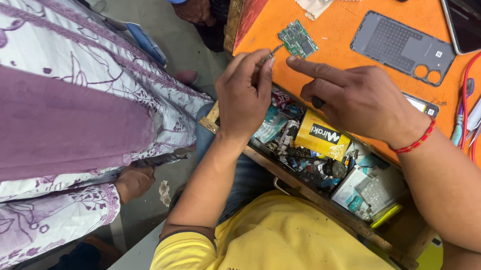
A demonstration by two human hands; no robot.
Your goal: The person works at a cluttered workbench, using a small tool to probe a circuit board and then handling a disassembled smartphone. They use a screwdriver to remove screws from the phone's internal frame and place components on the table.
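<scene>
The left hand (244, 98) pinches a small metal tool (271, 53), its tip touching the green circuit board (297, 38) on the orange mat (335, 51). The board lies removed from the grey phone frame (402, 46), far right. The right hand (361, 102) grasps nothing, forefinger extended toward the board. Reassembly remains undone.

The right hand (361, 102) hides part of a phone (425, 107) beneath it. The tool (272, 54) pinched by the left hand (243, 93) is too small to identify.
</scene>
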